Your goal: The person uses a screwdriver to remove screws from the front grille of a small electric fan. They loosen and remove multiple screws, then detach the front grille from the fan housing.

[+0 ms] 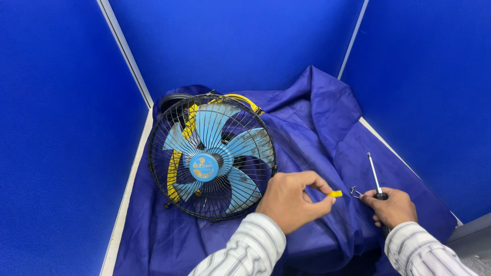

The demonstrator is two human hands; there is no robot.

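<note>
Two small things are held near each other above the cloth: a small yellow piece [335, 193] and a small metal clip [354, 192]. The yellow piece is pinched between thumb and forefinger of the left hand [292, 200], whose other fingers are curled in toward the palm. The metal clip is held at the fingertips of the right hand [393, 208], just beside the yellow piece but apart from it. A screwdriver [375, 176] is also gripped in the right hand, which is closed around the dark handle, so that the thin metal shaft is seen pointing up and away from the person. Both wrists are covered by striped white sleeves [245, 250]. Just to the left of the left hand a small fan [211, 162] is found, leaned back a little with its face tilted up toward the camera; light blue blades and a blue hub are seen behind a black wire guard, and a yellow frame shows behind the blades. Fan and hands are set over a dark blue cloth [317, 128], which is spread in folds across the desk [123, 214] and bunched up at the back. The desk's pale edge is left bare along the left side, and the space is closed in by bright blue partition walls [61, 128] on three sides.
</note>
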